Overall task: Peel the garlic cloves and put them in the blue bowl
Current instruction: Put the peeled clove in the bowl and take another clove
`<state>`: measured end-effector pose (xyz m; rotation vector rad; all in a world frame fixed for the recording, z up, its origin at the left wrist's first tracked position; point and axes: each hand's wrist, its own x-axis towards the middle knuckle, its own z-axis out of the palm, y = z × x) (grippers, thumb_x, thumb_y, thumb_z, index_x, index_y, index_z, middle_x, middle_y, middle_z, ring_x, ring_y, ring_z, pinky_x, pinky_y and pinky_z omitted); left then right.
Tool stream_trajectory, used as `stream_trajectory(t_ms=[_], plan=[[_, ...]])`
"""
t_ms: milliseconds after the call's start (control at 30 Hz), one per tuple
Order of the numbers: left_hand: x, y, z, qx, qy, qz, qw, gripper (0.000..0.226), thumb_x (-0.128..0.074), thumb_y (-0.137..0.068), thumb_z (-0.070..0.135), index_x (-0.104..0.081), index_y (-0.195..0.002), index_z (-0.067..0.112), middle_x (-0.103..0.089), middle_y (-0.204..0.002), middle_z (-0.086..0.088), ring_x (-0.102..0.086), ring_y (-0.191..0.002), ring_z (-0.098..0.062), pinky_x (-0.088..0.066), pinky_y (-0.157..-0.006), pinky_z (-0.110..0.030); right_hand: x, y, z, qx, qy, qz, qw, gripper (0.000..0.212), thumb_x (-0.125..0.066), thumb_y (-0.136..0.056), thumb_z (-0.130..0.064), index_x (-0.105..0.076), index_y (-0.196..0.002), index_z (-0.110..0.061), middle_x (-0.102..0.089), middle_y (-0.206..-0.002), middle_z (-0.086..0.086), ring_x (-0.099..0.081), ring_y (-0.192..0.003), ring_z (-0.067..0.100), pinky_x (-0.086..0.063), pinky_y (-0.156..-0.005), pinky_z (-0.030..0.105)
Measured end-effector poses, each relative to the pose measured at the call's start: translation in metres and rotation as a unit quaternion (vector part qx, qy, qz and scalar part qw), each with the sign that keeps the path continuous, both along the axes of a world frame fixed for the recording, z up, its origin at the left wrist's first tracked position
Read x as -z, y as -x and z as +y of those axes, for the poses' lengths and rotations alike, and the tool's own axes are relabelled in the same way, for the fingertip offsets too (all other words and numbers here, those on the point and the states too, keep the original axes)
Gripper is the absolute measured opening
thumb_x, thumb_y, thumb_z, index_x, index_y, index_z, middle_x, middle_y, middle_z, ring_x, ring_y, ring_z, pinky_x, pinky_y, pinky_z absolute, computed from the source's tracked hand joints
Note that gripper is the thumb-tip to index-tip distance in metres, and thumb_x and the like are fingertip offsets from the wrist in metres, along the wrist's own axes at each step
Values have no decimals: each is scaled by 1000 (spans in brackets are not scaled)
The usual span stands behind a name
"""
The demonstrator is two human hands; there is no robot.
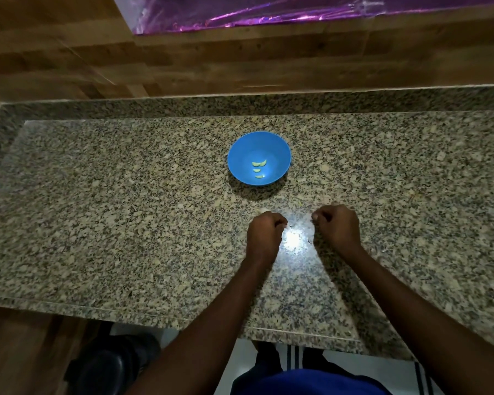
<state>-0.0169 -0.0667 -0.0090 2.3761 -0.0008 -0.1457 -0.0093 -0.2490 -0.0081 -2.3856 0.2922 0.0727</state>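
While four peeled cloves (258,168) already lie in the bowl (280,151), I judge I am mid-task, between one clove and the next. Both hands sit near each other on the surface (126,195), on my side of the bowl and clear of it. My left hand (264,233) is curled tight, and a pale speck shows at its fingertips, but I cannot tell whether it pinches a clove, a scrap of skin, or nothing. My right hand (335,228) is curled the same way, with something pale at its thumb side; again I cannot tell what, if anything, it grasps. A glare spot lies between the two hands and washes out that patch. Small pale bits near the hands may be skins or unpeeled cloves; against the speckled stone I cannot say. If a clove is in hand, the next move calls for stripping its skin, then a short reach forward to drop it in the bowl.
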Motion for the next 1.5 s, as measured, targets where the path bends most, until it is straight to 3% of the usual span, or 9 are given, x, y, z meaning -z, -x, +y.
stream_trajectory(t_ms=[167,300,600,733,800,900,1100,1300,1500], plan=[[6,-5,-17,51,-123,-47,990,47,-63,-68,-12,-32,-56,21,-38,-63,2,-48,-58,-23,-28,-51,-33,3,43,5,-56,12,-8,998,16,-77,-78,-21,-71,-75,-6,-68,-71,9,-63,-67,24,-49,-63,35],[10,2,-28,94,-187,-54,976,33,-81,-58,-5,-54,-55,13,-52,-64,-3,-53,-55,-19,-26,-46,-26,14,52,11,-84,41,-40,995,18,-72,-83,-28,-63,-78,-14,-56,-75,1,-50,-66,18,-36,-59,33],[11,28,-16,143,-230,-125,954,41,-89,-45,-1,-55,-61,14,-54,-63,-3,-55,-54,-21,-36,-42,-28,10,55,23,-61,65,-15,996,15,-59,-84,-12,-56,-70,-19,-57,-66,-1,-54,-59,20,-48,-55,37],[5,48,4,-29,19,-2,999,14,-69,-78,3,-69,-68,12,-67,-65,-4,-64,-59,-19,-51,-56,-29,9,60,33,4,-38,30,999,19,-62,-82,-7,-66,-70,-21,-63,-64,-9,-57,-59,8,-42,-52,16],[-8,60,17,-129,206,101,965,19,-66,-84,0,-74,-72,12,-71,-64,-7,-67,-57,-18,-58,-59,-30,4,61,39,21,-103,50,993,22,-62,-81,-4,-69,-68,-20,-66,-66,-9,-61,-64,11,-44,-57,13],[-26,74,36,-224,351,187,890,17,-70,-86,-3,-76,-75,9,-72,-69,-15,-68,-64,-25,-62,-69,-44,-6,65,53,23,-192,90,977,14,-68,-80,-3,-72,-70,-13,-73,-73,1,-69,-75,21,-57,-72,33],[-49,112,83,-313,458,156,817,4,-76,-84,-1,-76,-86,2,-76,-85,-18,-74,-75,-23,-59,-68,-28,-40,74,104,-51,-346,151,925,3,-71,-82,4,-70,-84,3,-70,-76,24,-66,-64,28,-56,-64,34],[-65,179,154,-421,501,83,752,11,-75,-86,2,-74,-97,0,-75,-91,-19,-73,-77,-22,-59,-71,-26,-59,102,196,-172,-385,229,877,12,-71,-85,5,-74,-96,0,-70,-79,22,-68,-70,26,-59,-74,38],[-72,266,247,-482,526,-17,700,8,-69,-91,5,-72,-98,2,-74,-85,-13,-69,-74,-16,-58,-72,-24,-73,156,307,-258,-387,276,841,8,-71,-86,4,-74,-93,4,-71,-75,19,-66,-62,25,-57,-62,28]])
